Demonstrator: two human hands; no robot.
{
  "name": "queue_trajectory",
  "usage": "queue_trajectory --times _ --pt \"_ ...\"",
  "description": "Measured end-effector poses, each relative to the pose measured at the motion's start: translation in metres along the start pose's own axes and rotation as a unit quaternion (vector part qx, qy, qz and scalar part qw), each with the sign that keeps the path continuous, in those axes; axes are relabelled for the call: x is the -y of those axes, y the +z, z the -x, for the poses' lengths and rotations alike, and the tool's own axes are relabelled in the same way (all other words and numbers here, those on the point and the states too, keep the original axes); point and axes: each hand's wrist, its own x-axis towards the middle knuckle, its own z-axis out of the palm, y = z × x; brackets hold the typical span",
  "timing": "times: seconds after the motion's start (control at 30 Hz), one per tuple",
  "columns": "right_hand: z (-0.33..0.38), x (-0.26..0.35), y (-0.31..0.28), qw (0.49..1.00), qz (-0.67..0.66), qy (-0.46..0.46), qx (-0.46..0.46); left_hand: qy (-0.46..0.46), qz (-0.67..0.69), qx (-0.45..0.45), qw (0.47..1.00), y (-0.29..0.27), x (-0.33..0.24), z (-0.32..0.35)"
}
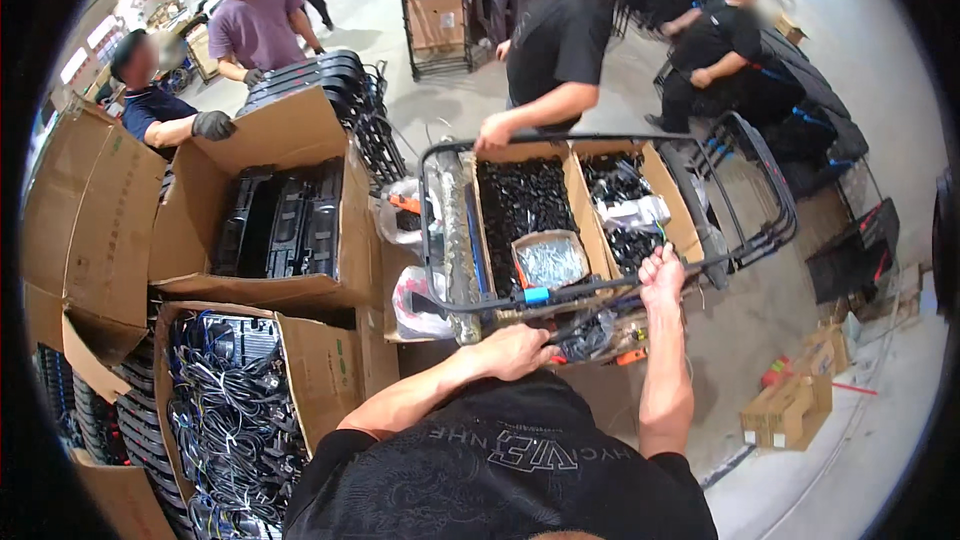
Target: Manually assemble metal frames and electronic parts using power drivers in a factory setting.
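"Where's the frame [580, 290]?"

"Just beyond the left hand's [515, 352] curled fingers; how tightly, or on what, I can't tell. Right hand's [662, 278] clenched by its near bar, contents hidden. 2 cartons [590, 230] beyond."

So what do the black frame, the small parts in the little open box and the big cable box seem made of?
Black frame: probably metal tube with a dark painted or coated finish, judging by its slim bars and rounded corners.
Small parts: likely bare or plated metal, from their bright silvery look.
Big cable box: cardboard, matte brown, judging by its flat folded walls.
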Motion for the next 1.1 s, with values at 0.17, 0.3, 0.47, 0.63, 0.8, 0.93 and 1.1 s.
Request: queue_trajectory --times 0.17,0.3,0.47,0.63,0.8,0.93,1.1 --pt "-0.012 0.038 -0.021 0.994 0.020 -0.103 -0.025 0.067 0.093 -0.060 0.992 0.011 0.019 0.022" --pt "0.029 0.071 0.009 0.984 0.067 -0.111 0.123 -0.063 0.130 -0.014 0.989 -0.017 0.033 0.010" --pt "0.079 0.042 0.096 0.984 -0.095 -0.106 0.104 -0.012 0.384 0.010 0.923 -0.015 0.048 -0.008" --pt "0.065 0.011 0.062 0.968 -0.095 -0.097 0.209 -0.024 0.588 0.074 0.805 -0.014 0.049 -0.003" --pt "0.039 0.021 0.052 0.955 -0.121 -0.070 0.261 0.005 0.696 0.117 0.708 -0.026 0.044 0.001" --pt "0.042 0.028 0.063 0.957 -0.152 -0.042 0.242 0.003 0.646 0.157 0.747 -0.035 0.041 -0.002" --pt "0.045 0.028 0.073 0.933 -0.185 -0.034 0.306 0.105 0.615 0.203 0.754 -0.007 0.045 -0.025"
